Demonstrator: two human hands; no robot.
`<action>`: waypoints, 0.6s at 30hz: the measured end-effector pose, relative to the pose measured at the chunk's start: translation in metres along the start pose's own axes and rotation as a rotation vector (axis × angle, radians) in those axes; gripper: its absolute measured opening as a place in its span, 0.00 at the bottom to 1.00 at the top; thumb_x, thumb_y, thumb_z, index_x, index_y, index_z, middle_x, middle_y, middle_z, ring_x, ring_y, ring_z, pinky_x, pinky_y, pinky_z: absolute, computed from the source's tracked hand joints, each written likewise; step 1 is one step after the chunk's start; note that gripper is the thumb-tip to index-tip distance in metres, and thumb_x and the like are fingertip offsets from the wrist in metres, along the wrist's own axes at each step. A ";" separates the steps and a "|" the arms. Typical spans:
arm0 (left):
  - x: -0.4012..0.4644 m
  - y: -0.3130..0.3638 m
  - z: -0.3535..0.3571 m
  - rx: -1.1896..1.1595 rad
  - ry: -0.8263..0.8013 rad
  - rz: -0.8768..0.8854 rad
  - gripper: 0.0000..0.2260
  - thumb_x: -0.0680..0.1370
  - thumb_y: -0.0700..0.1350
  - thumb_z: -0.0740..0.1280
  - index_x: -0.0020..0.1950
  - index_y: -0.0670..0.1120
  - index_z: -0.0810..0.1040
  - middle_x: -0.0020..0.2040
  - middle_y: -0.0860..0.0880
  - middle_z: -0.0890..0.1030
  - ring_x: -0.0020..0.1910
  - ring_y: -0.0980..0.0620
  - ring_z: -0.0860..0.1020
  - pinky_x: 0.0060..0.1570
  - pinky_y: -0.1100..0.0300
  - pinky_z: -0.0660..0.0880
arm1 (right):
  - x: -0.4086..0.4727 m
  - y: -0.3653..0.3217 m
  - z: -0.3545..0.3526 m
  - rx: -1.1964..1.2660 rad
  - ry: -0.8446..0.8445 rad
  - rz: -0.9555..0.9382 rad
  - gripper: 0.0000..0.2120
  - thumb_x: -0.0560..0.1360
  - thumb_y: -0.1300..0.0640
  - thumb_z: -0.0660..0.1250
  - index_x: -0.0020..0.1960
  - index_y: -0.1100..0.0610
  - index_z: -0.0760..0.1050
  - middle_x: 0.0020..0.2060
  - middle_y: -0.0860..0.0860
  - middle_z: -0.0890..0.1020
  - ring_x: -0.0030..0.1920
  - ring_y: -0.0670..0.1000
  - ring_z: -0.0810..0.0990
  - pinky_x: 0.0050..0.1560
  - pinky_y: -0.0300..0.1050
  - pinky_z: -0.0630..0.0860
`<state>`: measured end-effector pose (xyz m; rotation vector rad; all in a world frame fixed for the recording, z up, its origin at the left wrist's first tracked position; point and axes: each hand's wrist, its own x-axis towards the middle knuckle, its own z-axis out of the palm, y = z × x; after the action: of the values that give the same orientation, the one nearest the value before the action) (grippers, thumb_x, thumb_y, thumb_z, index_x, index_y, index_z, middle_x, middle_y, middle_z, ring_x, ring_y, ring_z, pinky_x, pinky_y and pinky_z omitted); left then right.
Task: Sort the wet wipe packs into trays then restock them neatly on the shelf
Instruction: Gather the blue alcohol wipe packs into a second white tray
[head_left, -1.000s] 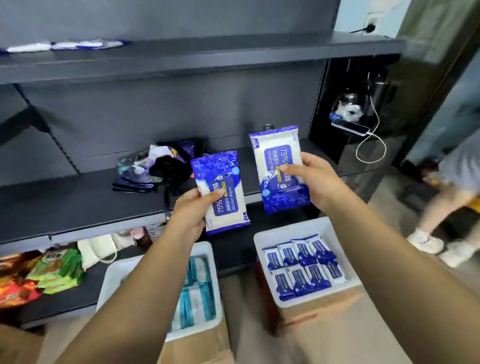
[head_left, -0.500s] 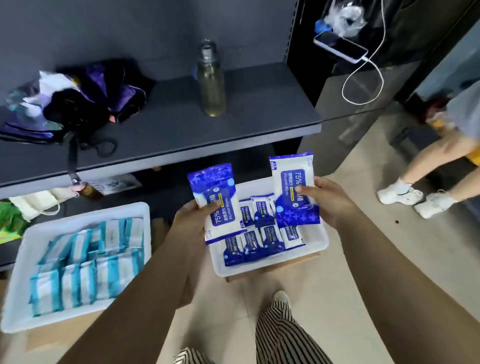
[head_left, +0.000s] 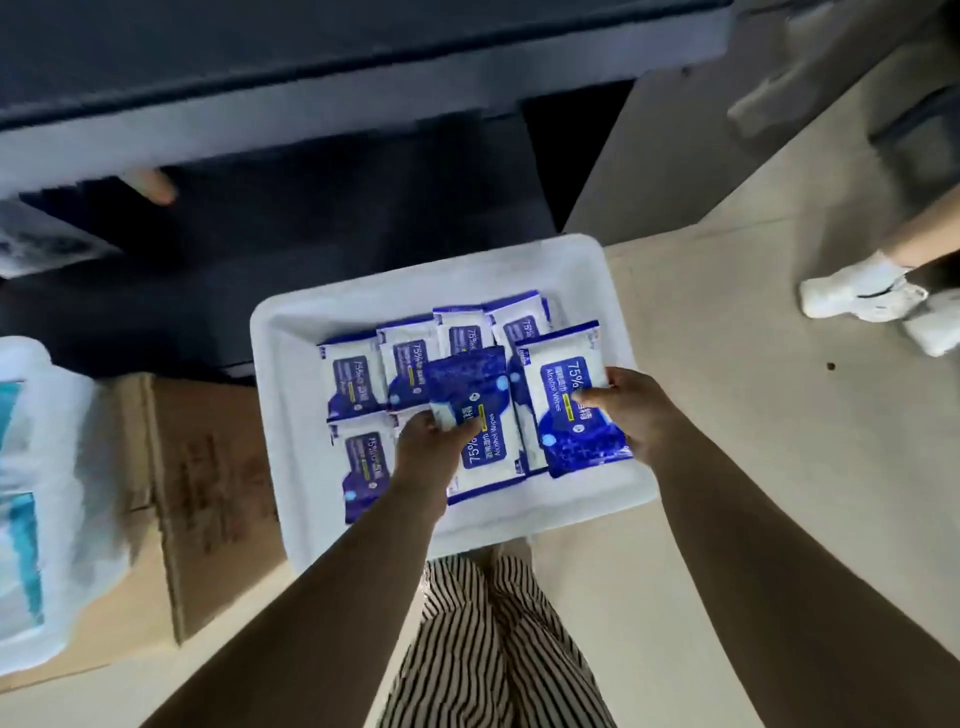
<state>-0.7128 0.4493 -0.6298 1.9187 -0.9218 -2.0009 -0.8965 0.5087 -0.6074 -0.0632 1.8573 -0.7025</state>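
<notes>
A white tray (head_left: 608, 291) on the floor holds several blue and white wet wipe packs (head_left: 353, 376) laid flat in rows. My left hand (head_left: 428, 441) grips one blue wipe pack (head_left: 475, 415) low over the tray's middle. My right hand (head_left: 631, 410) grips another blue wipe pack (head_left: 563, 400) right beside it, over the tray's right half. Both held packs hover just above the packs lying in the tray; whether they touch them I cannot tell.
A second white tray (head_left: 67, 415) with teal packs sits at the left on a cardboard box (head_left: 208, 483). The dark shelf edge (head_left: 311, 109) runs across the top. Another person's white shoes (head_left: 862, 296) stand at the right. My striped trouser leg (head_left: 483, 639) is below the tray.
Both hands came down from shelf height with the two packs to just over the blue packs' tray. The view tilted down, so the shelf and bottle left the frame.
</notes>
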 end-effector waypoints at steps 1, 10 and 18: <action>0.015 -0.013 0.006 0.018 0.006 -0.011 0.05 0.71 0.36 0.71 0.42 0.45 0.78 0.43 0.45 0.81 0.46 0.46 0.78 0.48 0.55 0.71 | 0.017 0.013 0.004 -0.026 0.008 0.020 0.10 0.73 0.68 0.67 0.53 0.63 0.77 0.52 0.63 0.81 0.48 0.58 0.80 0.58 0.57 0.75; 0.092 -0.093 0.038 0.098 0.153 -0.107 0.16 0.73 0.41 0.71 0.57 0.40 0.72 0.47 0.45 0.78 0.36 0.54 0.73 0.29 0.64 0.66 | 0.096 0.085 0.032 -0.080 0.083 0.067 0.12 0.74 0.66 0.65 0.58 0.61 0.76 0.48 0.55 0.79 0.52 0.58 0.79 0.57 0.54 0.75; 0.074 -0.088 0.045 0.328 0.184 -0.031 0.21 0.76 0.43 0.68 0.65 0.42 0.65 0.54 0.45 0.76 0.45 0.48 0.74 0.35 0.63 0.70 | 0.090 0.086 0.035 -0.401 0.140 -0.044 0.18 0.75 0.56 0.66 0.64 0.61 0.71 0.57 0.54 0.78 0.57 0.56 0.77 0.54 0.42 0.72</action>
<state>-0.7425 0.4890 -0.7431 2.2531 -1.2372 -1.7368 -0.8784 0.5312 -0.7335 -0.3222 2.1141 -0.3613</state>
